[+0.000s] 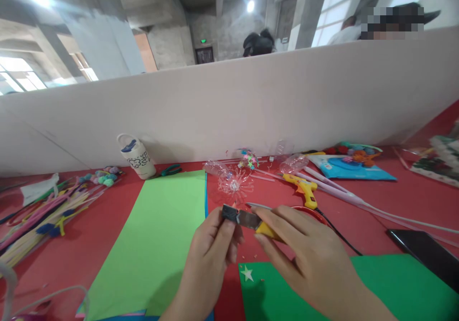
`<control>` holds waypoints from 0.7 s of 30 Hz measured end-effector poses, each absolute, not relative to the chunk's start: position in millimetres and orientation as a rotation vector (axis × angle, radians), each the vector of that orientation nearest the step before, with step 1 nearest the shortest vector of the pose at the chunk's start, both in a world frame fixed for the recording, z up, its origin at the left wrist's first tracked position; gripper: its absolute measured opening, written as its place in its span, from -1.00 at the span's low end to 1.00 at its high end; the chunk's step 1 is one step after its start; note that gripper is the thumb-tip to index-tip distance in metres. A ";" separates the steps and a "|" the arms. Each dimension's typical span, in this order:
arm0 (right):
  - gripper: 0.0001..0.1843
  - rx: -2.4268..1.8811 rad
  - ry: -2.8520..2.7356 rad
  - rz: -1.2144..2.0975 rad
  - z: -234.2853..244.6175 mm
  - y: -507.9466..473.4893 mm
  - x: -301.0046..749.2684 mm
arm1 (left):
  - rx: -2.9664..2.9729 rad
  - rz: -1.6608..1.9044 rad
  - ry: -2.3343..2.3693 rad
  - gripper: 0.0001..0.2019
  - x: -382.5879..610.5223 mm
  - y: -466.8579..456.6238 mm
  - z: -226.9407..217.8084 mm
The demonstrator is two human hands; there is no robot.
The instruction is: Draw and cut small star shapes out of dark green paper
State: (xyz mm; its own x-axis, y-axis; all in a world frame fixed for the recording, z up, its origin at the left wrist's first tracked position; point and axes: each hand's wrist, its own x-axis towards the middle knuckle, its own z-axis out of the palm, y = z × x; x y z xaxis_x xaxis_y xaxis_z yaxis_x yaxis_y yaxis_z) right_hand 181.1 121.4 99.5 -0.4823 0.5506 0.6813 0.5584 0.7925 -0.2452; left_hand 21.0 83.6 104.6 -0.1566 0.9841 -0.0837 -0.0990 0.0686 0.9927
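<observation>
My left hand (217,239) pinches a small dark block-like piece (229,213) between thumb and fingers; its exact kind is unclear. In my right hand (299,242) is a yellow utility knife (267,230), its wide metal blade pointing left and meeting the dark piece. Fingers of the right hand cover much of the knife's handle. Just beyond both hands sits a flower-like form of cut clear plastic (234,184). Below the right hand lies a green sheet (278,290) with a pale star (247,273), and tiny reddish crumbs are scattered nearby.
A light green sheet (158,244) covers the left middle. Behind stand a white tumbler (139,158), pliers (171,170) and clear plastic pieces. To the right lie a yellow glue gun (303,189) with its cord, a blue packet (355,169) and a black phone (426,251). A white partition (229,105) closes the back.
</observation>
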 end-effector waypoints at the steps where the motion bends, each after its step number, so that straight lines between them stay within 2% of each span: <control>1: -0.74 -0.812 -2.195 -0.014 100.2 120.6 180.6 | 1.007 1.318 1.283 -0.81 20.5 83.2 104.4; 6: -0.77 -0.804 -2.214 -0.026 102.3 120.9 178.9 | 0.997 1.323 1.254 -0.86 19.3 82.5 104.3; 21: -0.76 -0.811 -2.218 -0.016 103.5 119.1 181.1 | 0.974 1.364 1.321 -0.79 25.8 76.1 112.4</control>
State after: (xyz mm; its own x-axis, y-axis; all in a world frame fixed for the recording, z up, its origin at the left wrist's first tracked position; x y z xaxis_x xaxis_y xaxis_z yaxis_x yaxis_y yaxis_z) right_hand 181.1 119.1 103.5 -0.5095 0.5468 0.6644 0.5564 0.7984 -0.2304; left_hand 25.8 76.1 112.4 -0.2142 0.9738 -0.0763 -0.1074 0.0542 0.9927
